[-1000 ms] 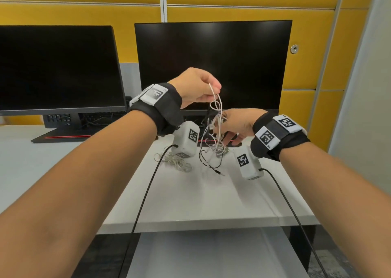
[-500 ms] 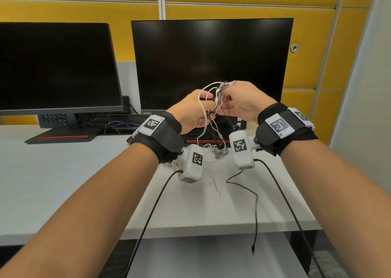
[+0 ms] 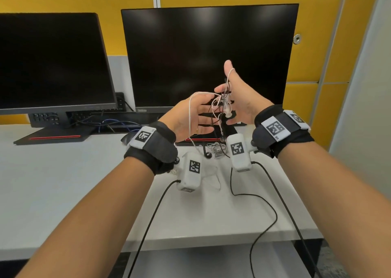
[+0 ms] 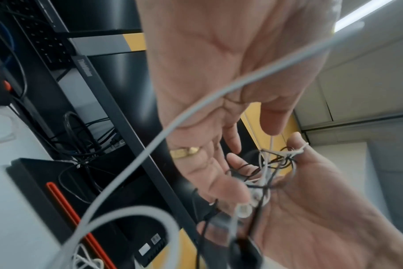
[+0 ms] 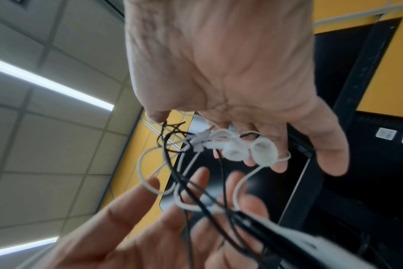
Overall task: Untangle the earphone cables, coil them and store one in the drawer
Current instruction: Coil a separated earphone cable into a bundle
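At frame centre, the left hand [image 3: 191,117] and right hand [image 3: 240,100] face palm to palm, each grip open with fingers spread. The tangled earphone cables [image 3: 222,106] hang looped over those fingers above the worktop [image 3: 63,182].

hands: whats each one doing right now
Left hand: open, fingers spread, white cable draped over them.
Right hand: open, tangle hanging from its looped thumb.

A white bench [image 3: 63,182] carries two dark monitors, the left one [image 3: 50,62] on a black base with a red stripe [image 3: 55,137], the right one [image 3: 207,53] just beside it. A small heap of white cable [image 3: 215,147] lies before the right monitor
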A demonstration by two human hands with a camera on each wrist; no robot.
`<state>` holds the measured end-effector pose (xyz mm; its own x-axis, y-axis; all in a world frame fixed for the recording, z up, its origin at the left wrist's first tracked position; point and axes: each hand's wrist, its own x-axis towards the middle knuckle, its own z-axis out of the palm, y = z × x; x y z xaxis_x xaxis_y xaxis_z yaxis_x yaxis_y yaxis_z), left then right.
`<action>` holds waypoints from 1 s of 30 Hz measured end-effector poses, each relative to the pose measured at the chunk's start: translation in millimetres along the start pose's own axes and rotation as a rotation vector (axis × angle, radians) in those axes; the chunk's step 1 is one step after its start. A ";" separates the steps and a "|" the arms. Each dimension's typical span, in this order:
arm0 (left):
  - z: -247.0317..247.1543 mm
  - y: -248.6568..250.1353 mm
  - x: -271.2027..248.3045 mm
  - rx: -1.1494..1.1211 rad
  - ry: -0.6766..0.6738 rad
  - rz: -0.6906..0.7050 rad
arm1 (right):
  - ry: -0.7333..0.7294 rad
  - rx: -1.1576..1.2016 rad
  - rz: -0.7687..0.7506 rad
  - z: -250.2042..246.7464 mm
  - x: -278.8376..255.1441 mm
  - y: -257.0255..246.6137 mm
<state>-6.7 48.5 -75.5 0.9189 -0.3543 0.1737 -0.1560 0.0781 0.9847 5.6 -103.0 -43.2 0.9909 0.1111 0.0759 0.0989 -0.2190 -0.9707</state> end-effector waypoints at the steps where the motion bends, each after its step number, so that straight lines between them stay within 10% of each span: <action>1: -1.6 -2.4 1.4 -0.013 0.016 -0.002 | 0.011 0.018 -0.018 -1.7 0.9 -1.4; 9: -2.8 -6.9 13.0 -0.040 0.100 0.051 | 0.070 -0.105 -0.210 4.6 15.6 -19.3; 16: 3.7 -6.4 16.8 0.212 -0.092 0.107 | 0.095 -0.031 -0.160 9.7 21.3 -15.5; 24: -12.1 -5.6 35.2 -0.103 0.262 0.298 | -0.168 -0.052 -0.080 1.8 28.7 4.3; 30: -22.9 -8.6 44.7 0.169 0.425 0.618 | -0.118 -0.051 -0.155 13.2 35.8 23.7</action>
<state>44.0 53.3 -76.6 0.7015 0.0984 0.7058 -0.7085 -0.0104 0.7056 42.2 -91.4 -66.5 0.9462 0.2592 0.1935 0.2570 -0.2390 -0.9364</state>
